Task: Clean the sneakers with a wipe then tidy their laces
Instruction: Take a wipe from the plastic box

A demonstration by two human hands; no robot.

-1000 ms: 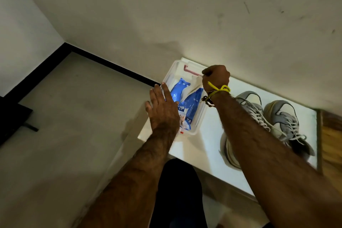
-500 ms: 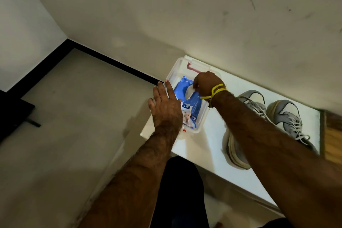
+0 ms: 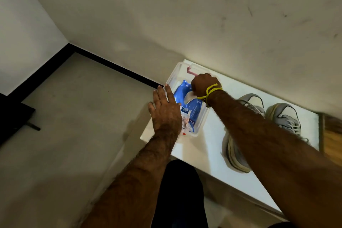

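A blue pack of wipes [image 3: 192, 111] lies inside a clear plastic box [image 3: 200, 126] on the left end of a white bench [image 3: 212, 146]. My right hand [image 3: 204, 84], with a yellow band at the wrist, is curled over the pack and pinches a white wipe [image 3: 187, 96] at its opening. Flat on the box's left rim rests my left hand [image 3: 166, 109], fingers straight. Two grey sneakers with white laces stand on the bench to the right: one [image 3: 238, 150] is partly hidden under my right forearm, the other [image 3: 286, 116] sits farther right.
The bench stands against a pale wall. A pink handle [image 3: 190, 72] shows at the box's far end. Bare floor with a black skirting strip [image 3: 114, 65] lies to the left. A wooden surface [image 3: 332, 140] adjoins the bench's right end. My dark-clothed leg [image 3: 179, 190] is below.
My right hand came down from the box's far rim onto the wipe pack and then lifted slightly with a wipe pinched. My left hand stayed on the box.
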